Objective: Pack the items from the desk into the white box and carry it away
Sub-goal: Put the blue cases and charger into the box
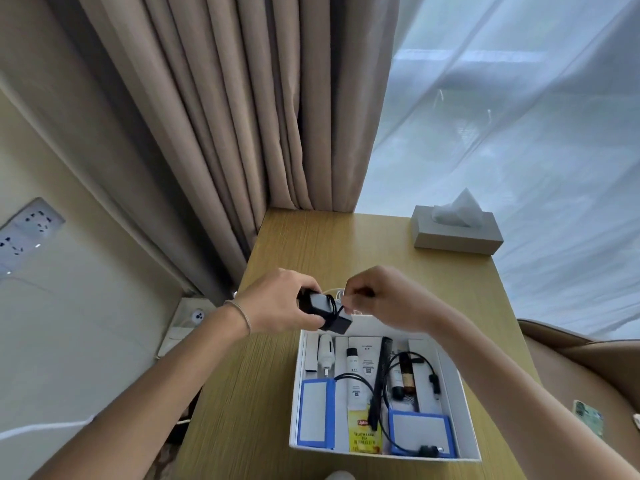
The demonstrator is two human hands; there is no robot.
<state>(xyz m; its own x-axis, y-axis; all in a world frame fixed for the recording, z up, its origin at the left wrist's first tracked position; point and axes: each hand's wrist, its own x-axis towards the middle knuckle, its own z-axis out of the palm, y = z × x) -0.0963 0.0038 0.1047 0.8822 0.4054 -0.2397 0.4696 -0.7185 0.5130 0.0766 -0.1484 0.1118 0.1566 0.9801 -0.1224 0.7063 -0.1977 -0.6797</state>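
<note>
The white box (464,403) lies open on the wooden desk (270,382). It holds two blue-edged packs, a yellow tea bag (364,432), a black comb, small bottles, a white device and a black cable (415,362). Just above the box's far edge my left hand (277,303) grips a black charger block (327,311) with a black cord wound round it. My right hand (377,299) pinches the end of that cord next to the charger. A white cable shows behind the hands, mostly hidden.
A grey tissue box (457,233) stands at the desk's far right corner. Beige curtains (225,116) hang behind the desk, with sheer white ones to the right. Wall sockets (27,233) sit on the left wall. A brown chair (581,362) is at the right.
</note>
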